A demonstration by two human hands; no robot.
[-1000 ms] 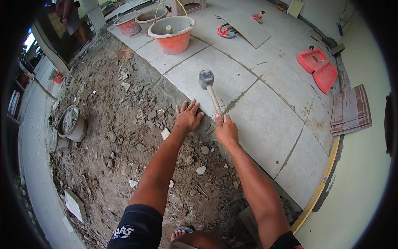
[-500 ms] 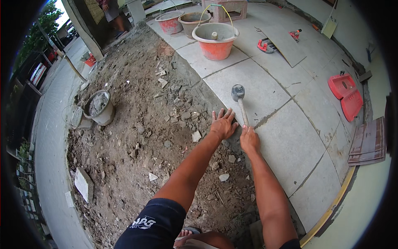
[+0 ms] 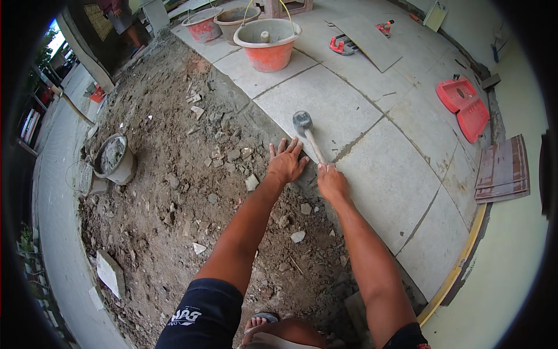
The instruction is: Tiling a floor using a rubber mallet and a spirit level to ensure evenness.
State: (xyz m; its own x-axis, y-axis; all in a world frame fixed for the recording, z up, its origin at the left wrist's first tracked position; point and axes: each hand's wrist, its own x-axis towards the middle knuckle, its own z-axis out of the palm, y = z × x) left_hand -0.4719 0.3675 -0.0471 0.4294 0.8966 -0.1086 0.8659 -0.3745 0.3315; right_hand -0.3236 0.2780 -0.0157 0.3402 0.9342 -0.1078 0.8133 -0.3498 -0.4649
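Observation:
My right hand [image 3: 333,183] is closed round the handle of a rubber mallet [image 3: 302,121]. The mallet's dark head is over the large grey floor tile [image 3: 343,104] near its left edge; whether it touches the tile I cannot tell. Just left of the handle, my left hand [image 3: 286,164] has its fingers spread, with the fingertips at the tile's edge where it meets the rubble. Its palm side is hidden.
Loose soil [image 3: 157,227] with stones and tile shards lies left of the tiles. An orange bucket [image 3: 268,55] stands ahead on the tiles. A tile cutter [image 3: 346,46], a red case [image 3: 465,107] and stacked brown boards [image 3: 503,168] lie right. Cement-filled bucket [image 3: 122,168] stands far left.
The whole view has shifted, so the scene sits further left and up. My right hand has moved slightly right, tilting the mallet's handle more. My left hand stays by the tile edge.

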